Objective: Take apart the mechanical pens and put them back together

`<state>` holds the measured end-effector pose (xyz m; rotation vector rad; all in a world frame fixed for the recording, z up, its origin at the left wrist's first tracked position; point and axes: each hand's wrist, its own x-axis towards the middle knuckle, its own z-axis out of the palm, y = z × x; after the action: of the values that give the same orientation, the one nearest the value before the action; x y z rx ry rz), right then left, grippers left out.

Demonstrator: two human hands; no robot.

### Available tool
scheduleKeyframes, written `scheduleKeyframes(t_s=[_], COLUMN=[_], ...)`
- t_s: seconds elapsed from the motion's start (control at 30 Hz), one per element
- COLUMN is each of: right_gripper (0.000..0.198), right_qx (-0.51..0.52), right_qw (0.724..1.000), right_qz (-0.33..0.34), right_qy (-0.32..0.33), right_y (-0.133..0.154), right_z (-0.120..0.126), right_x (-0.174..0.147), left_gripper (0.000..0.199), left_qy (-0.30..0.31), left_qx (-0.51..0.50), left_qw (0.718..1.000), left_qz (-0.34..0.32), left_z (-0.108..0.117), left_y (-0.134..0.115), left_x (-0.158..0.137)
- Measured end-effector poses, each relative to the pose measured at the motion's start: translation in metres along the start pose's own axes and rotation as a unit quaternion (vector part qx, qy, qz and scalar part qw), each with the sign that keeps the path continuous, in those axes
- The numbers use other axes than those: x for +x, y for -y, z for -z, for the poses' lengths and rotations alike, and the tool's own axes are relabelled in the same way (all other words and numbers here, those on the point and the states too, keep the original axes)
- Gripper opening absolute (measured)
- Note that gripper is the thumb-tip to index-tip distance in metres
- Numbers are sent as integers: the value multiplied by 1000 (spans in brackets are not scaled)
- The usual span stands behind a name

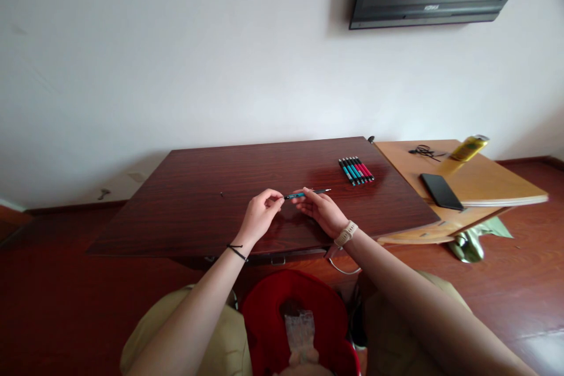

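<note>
Seemed partway through working on one blue pen (296, 195) with both hands, near the middle of the frame, over the dark brown table (211, 170). Likely needed a steady hold at one end and a small, gentle move at the other. Pinched the pen's left end between thumb and finger of the left hand (261, 211), with no gap there. Curled the right hand (324, 211) loosely around the part near the tip, fingers a little apart; could not tell about any firm press there. Had a row of pens (356, 171) up and to the right.
</note>
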<state>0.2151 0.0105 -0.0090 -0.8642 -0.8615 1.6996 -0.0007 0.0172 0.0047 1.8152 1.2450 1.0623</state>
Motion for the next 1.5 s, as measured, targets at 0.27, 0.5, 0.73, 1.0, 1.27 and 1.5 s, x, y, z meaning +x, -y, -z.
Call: scheduleKeyframes(t_s=[0.27, 0.5, 0.73, 1.0, 1.27, 1.5], right_gripper=[32, 31, 31, 32, 32, 35], right_qx=[-3, -1, -4, -5, -4, -6], right_qw=[1000, 1000, 1000, 1000, 1000, 1000], right_qz=[-1, -1, -3, 0, 1, 6], right_qy=[-3, -1, -6, 0, -4, -5], right_y=[1, 0, 1, 0, 1, 0], right_z=[-1, 0, -1, 0, -1, 0], right_x=[0, 1, 0, 0, 0, -1], left_gripper=[26, 25, 21, 25, 21, 21], left_qy=[1, -5, -8, -1, -13, -21], left_qx=[-15, -4, 6, -14, 21, 48], left_qw=[1000, 1000, 1000, 1000, 999, 998], left_qz=[24, 17, -2, 15, -22, -37], left_z=[-1, 0, 0, -1, 1, 1], left_y=[1, 2, 1, 1, -5, -6], left_x=[-1, -1, -1, -1, -1, -2])
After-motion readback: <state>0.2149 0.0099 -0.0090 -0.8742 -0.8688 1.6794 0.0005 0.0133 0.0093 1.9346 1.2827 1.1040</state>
